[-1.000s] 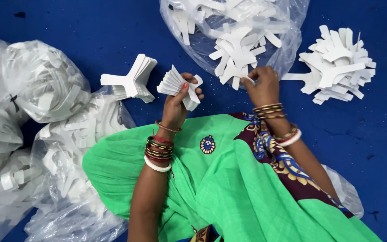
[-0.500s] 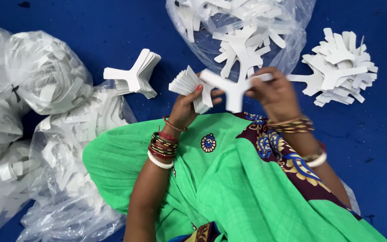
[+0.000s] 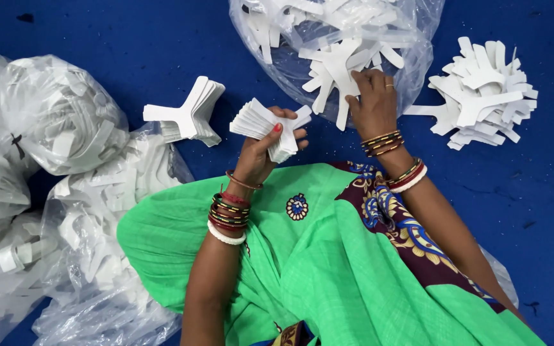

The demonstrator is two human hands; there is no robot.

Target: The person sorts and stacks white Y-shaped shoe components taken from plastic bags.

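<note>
Head view, starting at the left edge of the frame: several clear plastic bags (image 3: 59, 122) stuffed with white cut-out pieces lie heaped on the blue floor (image 3: 97, 45), running from the upper left down to the lower left corner. Just right of them, left of centre, a small neat stack of white Y-shaped pieces (image 3: 190, 115) sits on the floor by itself, apart from both hands. Near the middle, the left hand (image 3: 261, 150) is closed around a fanned bundle of white pieces (image 3: 264, 125), thumb across the front, with bangles at the wrist. Below it a green draped cloth (image 3: 328, 269) with a maroon patterned border fills the lower centre and lower right. Right of centre, the right hand (image 3: 373, 106) reaches to the open plastic bag (image 3: 411, 38) at the top of the frame, its fingertips pinching a single white Y-shaped piece (image 3: 335, 74) that lies at the bag's mouth among loose others. Far right, a loose pile of the same white pieces (image 3: 482, 99) rests on the floor, well apart from the hands.
</note>
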